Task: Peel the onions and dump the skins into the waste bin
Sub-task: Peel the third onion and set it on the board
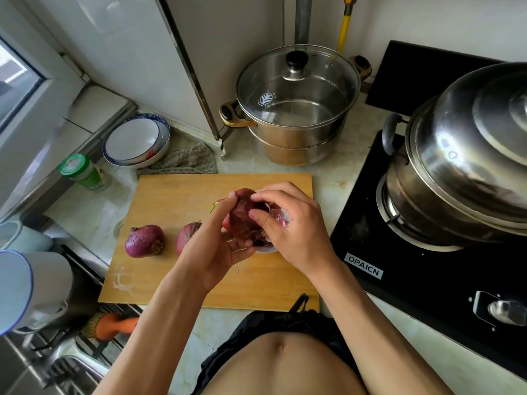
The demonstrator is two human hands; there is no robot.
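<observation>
A: Purple-red onion [242, 216] is held above the wooden cutting board [176, 195]. Grip?

B: Left hand [212, 246] cups it from below, fingers curled round it. Right hand [293, 226] pinches loose papery skin [278, 213] on its right side.

A: Other onions?

B: Two unpeeled: left onion [145, 241] lies clear on the board; second onion [186, 236] is just beside it, partly behind the left wrist.

A: Surroundings?

B: Glass-lidded pot [296, 106] behind the board; steel steamer [462, 166] on the black stove [427, 280], right.
</observation>
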